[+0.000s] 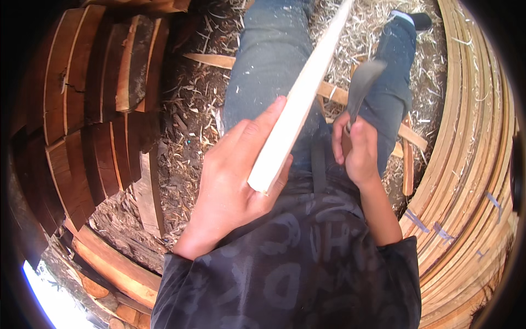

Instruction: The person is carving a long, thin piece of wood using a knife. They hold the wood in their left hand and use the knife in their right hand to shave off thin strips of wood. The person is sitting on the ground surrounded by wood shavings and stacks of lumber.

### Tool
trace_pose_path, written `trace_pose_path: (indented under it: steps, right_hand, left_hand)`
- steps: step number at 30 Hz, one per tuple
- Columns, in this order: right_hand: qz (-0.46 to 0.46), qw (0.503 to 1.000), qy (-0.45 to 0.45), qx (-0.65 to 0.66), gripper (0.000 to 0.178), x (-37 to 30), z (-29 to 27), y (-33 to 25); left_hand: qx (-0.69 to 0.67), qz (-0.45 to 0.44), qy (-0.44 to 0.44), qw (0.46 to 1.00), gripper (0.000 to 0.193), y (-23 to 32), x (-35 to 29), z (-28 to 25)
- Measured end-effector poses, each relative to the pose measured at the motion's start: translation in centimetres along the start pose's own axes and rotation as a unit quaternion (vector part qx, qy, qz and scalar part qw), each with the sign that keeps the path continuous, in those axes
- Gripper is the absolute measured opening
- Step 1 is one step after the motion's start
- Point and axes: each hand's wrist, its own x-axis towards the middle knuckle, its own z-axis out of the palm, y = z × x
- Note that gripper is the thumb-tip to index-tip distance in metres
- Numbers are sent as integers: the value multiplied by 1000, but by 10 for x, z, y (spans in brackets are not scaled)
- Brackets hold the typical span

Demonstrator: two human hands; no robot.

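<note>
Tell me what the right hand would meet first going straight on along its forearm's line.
The right hand would probably meet the pale wooden stick in the left hand first, though depth is unclear and it could pass above or below.

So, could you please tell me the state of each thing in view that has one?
Long pale wooden stick, held, slanting.
Grey curved-bladed knife, held, blade apart from the stick.
Bare left hand, closed on the stick's near end.
Bare right hand, closed on the knife's handle.
Pale curled wood shavings, scattered over the ground.
Dark brown wooden boards, stacked.
Long tan wooden strips, laid side by side.
</note>
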Motion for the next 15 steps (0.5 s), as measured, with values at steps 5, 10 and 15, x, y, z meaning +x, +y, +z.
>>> trace_pose_path:
  steps: [5, 10, 15]
  right_hand:
    - [-134, 966, -12, -220, 41, -8, 10, -31]
    - [-147, 940, 0, -308, 42, -20, 18, -49]
    - [-115, 932, 95, -330, 51, -3, -8, -27]
  left_hand:
    - [2, -59, -39, 997, 35, 20, 7, -17]
    - [56, -66, -75, 993, 33, 27, 1, -16]
    - [59, -60, -65, 994, 35, 26, -7, -11]
